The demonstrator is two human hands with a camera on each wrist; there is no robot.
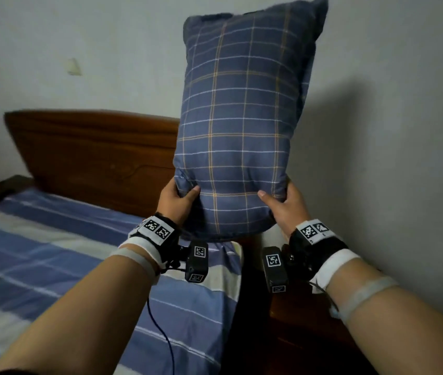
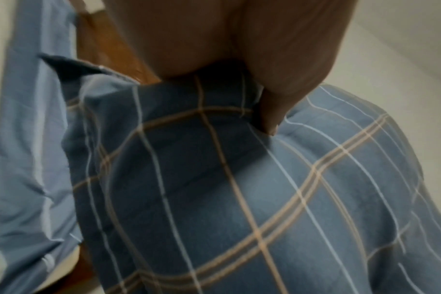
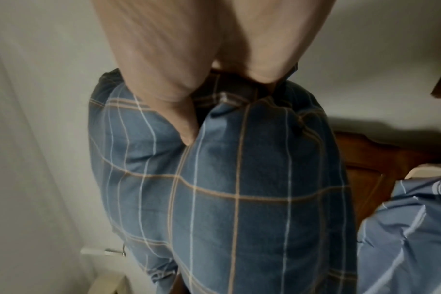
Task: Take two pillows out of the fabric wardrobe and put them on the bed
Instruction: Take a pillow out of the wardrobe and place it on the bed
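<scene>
Pillow, blue with a checked pattern, held upright in the air before the wall, above the right edge of the bed and near the headboard. Left hand pinching the lower left side of it, thumb on the front and fingers behind; right hand pinching the lower right side in the same way. Below the right arm, a dark wooden nightstand just beside the bed.

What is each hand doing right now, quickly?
Left hand: grips the lower left edge of the plaid pillow.
Right hand: grips the lower right edge of the same pillow, held upright in the air.
</scene>
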